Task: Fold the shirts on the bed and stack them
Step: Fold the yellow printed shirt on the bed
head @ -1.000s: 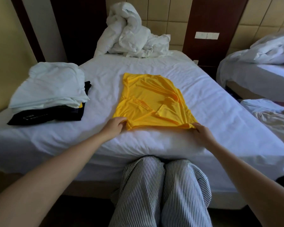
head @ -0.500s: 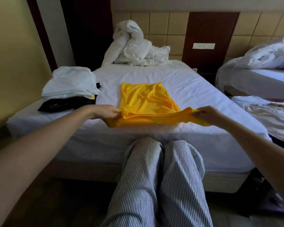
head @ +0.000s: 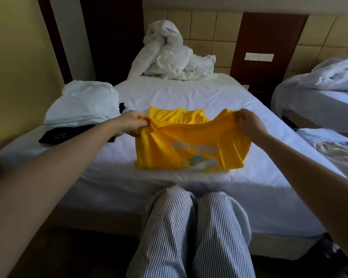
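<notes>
We hold the near edge of the yellow shirt (head: pixel 189 151) lifted above the bed (head: pixel 189 93). Our left hand (head: pixel 134 122) pinches one corner and our right hand (head: pixel 247 125) the other, fingers curled into the cloth. The far part of the shirt lies flat at the bed's middle. The fabric looks slick, so its layers may slip apart as we carry the flap over, and an uneven pull would skew the fold. The stack of folded shirts (head: pixel 84 105) sits by the bed's left edge, and a careless drop there could topple it.
</notes>
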`<action>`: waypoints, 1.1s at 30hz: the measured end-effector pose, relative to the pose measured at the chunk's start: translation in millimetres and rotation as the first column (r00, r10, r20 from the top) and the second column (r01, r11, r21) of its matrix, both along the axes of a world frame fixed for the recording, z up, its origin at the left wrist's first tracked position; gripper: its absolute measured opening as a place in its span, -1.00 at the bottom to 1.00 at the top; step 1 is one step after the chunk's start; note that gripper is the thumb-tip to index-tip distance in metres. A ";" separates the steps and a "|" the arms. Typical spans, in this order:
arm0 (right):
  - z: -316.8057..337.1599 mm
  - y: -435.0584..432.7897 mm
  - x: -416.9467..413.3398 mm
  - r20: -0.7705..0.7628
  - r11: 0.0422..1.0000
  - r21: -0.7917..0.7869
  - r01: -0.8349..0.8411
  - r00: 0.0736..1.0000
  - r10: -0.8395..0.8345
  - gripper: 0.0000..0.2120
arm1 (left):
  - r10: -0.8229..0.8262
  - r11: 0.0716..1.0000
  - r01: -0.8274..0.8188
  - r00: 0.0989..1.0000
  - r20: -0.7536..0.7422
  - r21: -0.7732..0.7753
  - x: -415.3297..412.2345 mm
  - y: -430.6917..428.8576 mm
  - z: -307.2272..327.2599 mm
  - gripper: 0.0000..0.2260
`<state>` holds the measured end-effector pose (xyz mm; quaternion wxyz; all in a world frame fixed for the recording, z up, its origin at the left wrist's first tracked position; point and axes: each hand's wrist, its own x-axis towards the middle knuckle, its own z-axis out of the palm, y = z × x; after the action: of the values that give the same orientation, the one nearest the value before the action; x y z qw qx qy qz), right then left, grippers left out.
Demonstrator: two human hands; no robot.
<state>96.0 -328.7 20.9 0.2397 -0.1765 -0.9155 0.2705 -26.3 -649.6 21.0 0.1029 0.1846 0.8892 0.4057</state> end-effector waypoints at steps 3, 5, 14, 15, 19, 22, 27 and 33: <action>3.1 13.2 -46.8 -0.013 1.000 0.020 0.023 1.000 -0.023 -0.74 | 0.082 0.996 -0.078 0.991 -0.101 0.044 -43.9 18.5 -2.7 -0.94; 3.5 24.0 -79.0 -0.028 1.000 0.017 0.024 0.999 -0.024 -0.72 | 0.133 0.989 -0.121 0.977 -0.166 0.084 -76.5 31.8 -4.8 -0.92; -26.6 78.7 -254.7 0.000 0.997 -0.075 0.012 1.000 -0.012 -0.74 | 0.275 0.961 -0.267 0.912 -0.306 0.068 -239.8 92.1 -21.9 -0.75; -36.5 82.6 -275.0 0.016 0.996 -0.085 0.010 1.000 -0.008 -0.75 | 0.289 0.956 -0.289 0.909 -0.300 0.045 -257.2 97.8 -30.8 -0.75; -103.0 86.5 -337.4 0.132 0.995 -0.101 -0.003 0.991 0.016 -0.74 | 0.341 0.863 -0.410 0.904 -0.260 -0.294 -300.6 120.0 -98.3 -0.78; -126.1 90.2 -359.4 0.164 0.998 -0.026 0.054 0.985 -0.049 -0.66 | 0.431 0.815 -0.526 0.831 -0.353 -0.244 -312.5 128.8 -131.5 -0.56; -128.0 90.7 -371.0 0.304 0.985 0.170 -0.041 0.953 -0.013 -0.68 | 0.452 0.797 -0.549 0.818 -0.355 -0.250 -324.5 129.6 -132.9 -0.69; -120.8 99.9 -368.8 -0.011 0.913 -0.365 -0.181 0.982 0.190 -0.88 | 0.533 0.840 -0.525 0.751 -0.390 0.139 -321.5 128.1 -128.0 -0.87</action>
<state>-272.8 -228.9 -99.9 0.1648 -0.1334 -0.8650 0.4548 -347.8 -521.5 -107.0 -0.2084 0.0082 0.9016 0.3789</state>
